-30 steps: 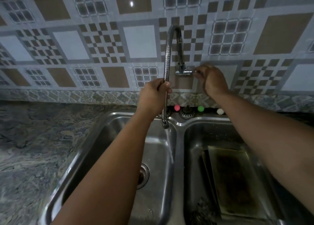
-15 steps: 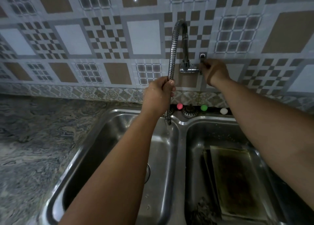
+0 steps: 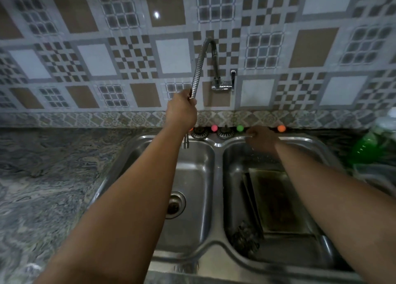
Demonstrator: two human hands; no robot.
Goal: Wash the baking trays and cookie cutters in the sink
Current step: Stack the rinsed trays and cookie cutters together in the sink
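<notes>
My left hand (image 3: 182, 112) grips the flexible metal faucet hose (image 3: 198, 69), whose nozzle (image 3: 185, 142) hangs over the left basin (image 3: 192, 176) of the steel double sink. My right hand (image 3: 260, 139) hovers at the back rim of the right basin (image 3: 235, 187), fingers relaxed and holding nothing. A dirty rectangular baking tray (image 3: 276, 200) lies in the right basin. A dark scrubber (image 3: 245, 237) sits beside the tray at the front of that basin. The tap handle (image 3: 233, 75) on the wall stands free.
Pink (image 3: 214, 127), green (image 3: 240, 128) and orange (image 3: 281, 128) balls and two metal strainers (image 3: 224, 132) line the sink's back ledge. A green bottle (image 3: 372, 146) stands on the right. A marbled countertop (image 3: 47, 176) lies on the left. The left basin drain (image 3: 174, 204) is uncovered.
My right hand has left the tap handle and dropped to the back rim of the right basin. My left hand keeps its grip on the hose. The camera has pulled back.
</notes>
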